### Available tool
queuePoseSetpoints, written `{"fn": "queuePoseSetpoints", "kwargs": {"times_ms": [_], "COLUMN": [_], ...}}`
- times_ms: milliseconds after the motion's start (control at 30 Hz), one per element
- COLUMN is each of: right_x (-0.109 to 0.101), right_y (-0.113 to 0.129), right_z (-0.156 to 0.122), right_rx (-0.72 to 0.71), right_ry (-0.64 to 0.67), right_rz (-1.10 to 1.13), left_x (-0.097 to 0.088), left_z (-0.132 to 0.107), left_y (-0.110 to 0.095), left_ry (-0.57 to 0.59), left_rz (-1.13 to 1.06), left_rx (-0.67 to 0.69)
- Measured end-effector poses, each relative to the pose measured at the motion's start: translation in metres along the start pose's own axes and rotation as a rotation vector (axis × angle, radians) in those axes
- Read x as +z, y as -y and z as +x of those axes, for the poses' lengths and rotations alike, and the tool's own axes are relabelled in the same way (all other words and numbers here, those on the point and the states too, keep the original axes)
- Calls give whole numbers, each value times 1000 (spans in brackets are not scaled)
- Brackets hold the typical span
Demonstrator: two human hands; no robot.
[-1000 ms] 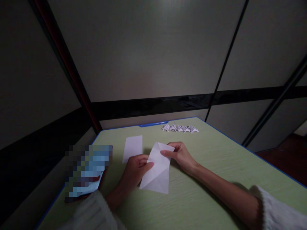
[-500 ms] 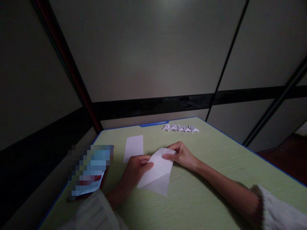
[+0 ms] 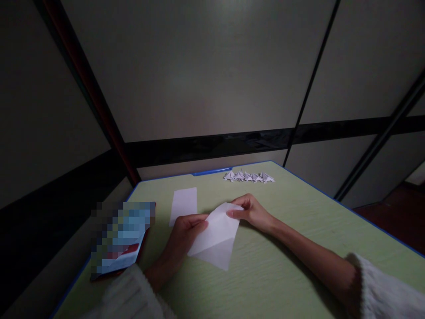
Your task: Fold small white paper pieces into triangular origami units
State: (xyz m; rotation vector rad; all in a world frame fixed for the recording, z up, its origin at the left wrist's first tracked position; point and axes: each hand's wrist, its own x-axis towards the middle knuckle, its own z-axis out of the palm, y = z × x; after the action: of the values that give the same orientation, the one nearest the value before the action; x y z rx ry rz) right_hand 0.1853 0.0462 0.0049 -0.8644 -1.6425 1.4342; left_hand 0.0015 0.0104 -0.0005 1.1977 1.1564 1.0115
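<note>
A tall, grey panelled wall point(image 3: 206, 79) crossed by a glossy black band is rising behind everything, dimly lit. Before it, a pale green tabletop point(image 3: 282, 274) with a wood-like grain and blue edging is spreading towards the viewer. Two fluffy, whitish knitted sleeves are entering from below, the right one point(image 3: 388, 283) ending well short of the wrist. At the left edge, a flat rectangular device in a dark reddish case point(image 3: 133, 235) is lying with its screen up, the picture on it mostly pixelated. Near the middle, a creased white paper sheet point(image 3: 215, 235) is slanting between both hands, a fold line crossing its lower part. The left hand point(image 3: 187, 232) is pinching its left edge, thumb on top; the right hand point(image 3: 250, 212) is gripping its upper right corner likewise. Just beyond the left hand, a smaller-looking plain white paper rectangle point(image 3: 184, 204) is lying flat. Farther back, a row of small folded white paper figures point(image 3: 248, 177) is sitting near a slim blue strip point(image 3: 212, 171) at the far edge.
</note>
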Motion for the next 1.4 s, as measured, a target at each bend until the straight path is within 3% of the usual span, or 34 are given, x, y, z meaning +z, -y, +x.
{"fn": "queuePoseSetpoints", "kwargs": {"times_ms": [233,533,867,1167,1400], "right_x": [2,4,2,8,7], "right_y": [1,5,1,4,-1], "right_z": [-1,-1,0,-2,-1], "right_rx": [16,41,34,69,-5], "right_ry": [-1,16,28,-27,3], "right_rz": [-19,62,52,50,-36], "left_x": [1,3,1,2,2], "left_z": [0,-2,-3,-3,-5], "left_y": [0,-3,-2,-1,-2], "left_ry": [-39,13,-102,-51,89], "left_rz": [14,-68,-33,-43,-168], "left_rx": [-6,-48,29,14,-46]}}
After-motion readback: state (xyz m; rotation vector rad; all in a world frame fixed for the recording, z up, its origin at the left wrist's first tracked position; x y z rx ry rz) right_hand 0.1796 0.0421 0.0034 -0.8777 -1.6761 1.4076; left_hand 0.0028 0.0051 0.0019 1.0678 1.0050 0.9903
